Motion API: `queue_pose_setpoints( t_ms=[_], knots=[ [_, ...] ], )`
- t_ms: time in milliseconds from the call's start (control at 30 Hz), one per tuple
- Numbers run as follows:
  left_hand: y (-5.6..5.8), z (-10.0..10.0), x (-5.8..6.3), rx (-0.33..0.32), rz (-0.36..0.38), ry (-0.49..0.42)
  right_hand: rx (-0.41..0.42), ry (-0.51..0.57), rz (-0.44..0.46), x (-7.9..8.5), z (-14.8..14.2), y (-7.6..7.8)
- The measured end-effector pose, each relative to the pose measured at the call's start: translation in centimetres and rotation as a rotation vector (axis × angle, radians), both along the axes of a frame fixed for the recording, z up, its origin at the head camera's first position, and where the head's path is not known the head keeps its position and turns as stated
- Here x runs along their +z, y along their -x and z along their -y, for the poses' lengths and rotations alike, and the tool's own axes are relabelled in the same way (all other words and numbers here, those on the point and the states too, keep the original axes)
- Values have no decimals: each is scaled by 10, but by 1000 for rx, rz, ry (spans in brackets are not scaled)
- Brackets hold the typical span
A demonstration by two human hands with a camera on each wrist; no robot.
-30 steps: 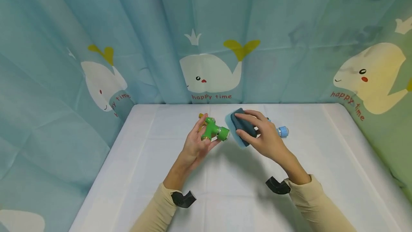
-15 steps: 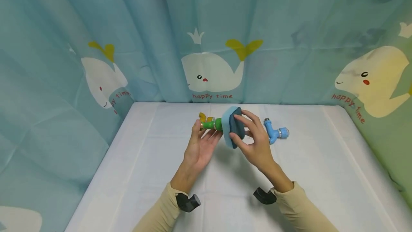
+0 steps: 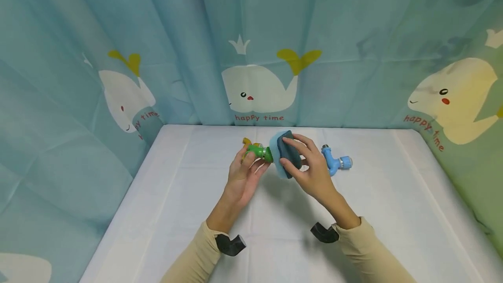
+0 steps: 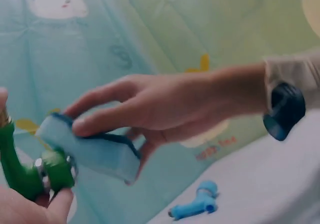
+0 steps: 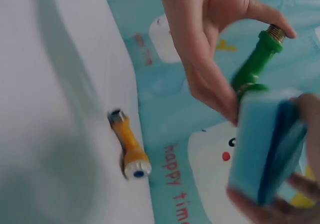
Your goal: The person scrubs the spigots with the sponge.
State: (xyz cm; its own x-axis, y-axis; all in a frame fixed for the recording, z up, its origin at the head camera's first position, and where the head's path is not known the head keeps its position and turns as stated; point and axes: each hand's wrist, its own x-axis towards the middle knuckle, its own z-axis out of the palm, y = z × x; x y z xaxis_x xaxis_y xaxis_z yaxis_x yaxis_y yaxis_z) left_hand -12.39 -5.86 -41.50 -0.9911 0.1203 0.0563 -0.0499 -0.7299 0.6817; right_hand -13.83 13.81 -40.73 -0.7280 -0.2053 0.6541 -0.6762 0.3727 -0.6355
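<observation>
Here, above the white, cloth-smooth table [image 3: 188,187], the left hand [image 3: 239,182] has its thumb and fingers clamped on a glossy green tap [image 3: 257,152], an angled body with a silvery ring, a ribbed round knob and a brassy threaded end. The right hand [image 3: 317,176] pinches a soft, block-shaped sponge [image 3: 290,154], pale blue on one layer and darker on the other, its pale face against the knob. A shiny blue tap [image 3: 334,163] lies to the right; a yellow tap [image 5: 131,149] with a whitish cap lies behind the left hand. Folded, whale-printed curtain [image 3: 259,12] hangs around.
</observation>
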Motion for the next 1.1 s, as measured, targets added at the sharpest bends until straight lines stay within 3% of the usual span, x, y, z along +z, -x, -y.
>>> queue_pose_setpoints(
  t_ms=[167,367,433,567,767,967,1100],
  knots=[
    [-1,-5,4,97,68,38,-98,-149,-146,5,16,-4],
    [-5,-10,6,130,114,16,-231,-331,-179,8,27,-9],
    [-6,-10,5,144,110,14,-239,-298,-140,9,28,-11],
    [-7,-9,5,159,50,33,-178,-174,-69,11,29,-15],
    [-6,-9,0,172,-22,158,-220,-272,-137,3,24,-12],
    [-7,-8,-3,196,-124,256,-158,-116,-111,1,21,-17],
    [-10,-8,-1,181,-174,271,-154,-206,-170,-1,12,-16]
  ],
)
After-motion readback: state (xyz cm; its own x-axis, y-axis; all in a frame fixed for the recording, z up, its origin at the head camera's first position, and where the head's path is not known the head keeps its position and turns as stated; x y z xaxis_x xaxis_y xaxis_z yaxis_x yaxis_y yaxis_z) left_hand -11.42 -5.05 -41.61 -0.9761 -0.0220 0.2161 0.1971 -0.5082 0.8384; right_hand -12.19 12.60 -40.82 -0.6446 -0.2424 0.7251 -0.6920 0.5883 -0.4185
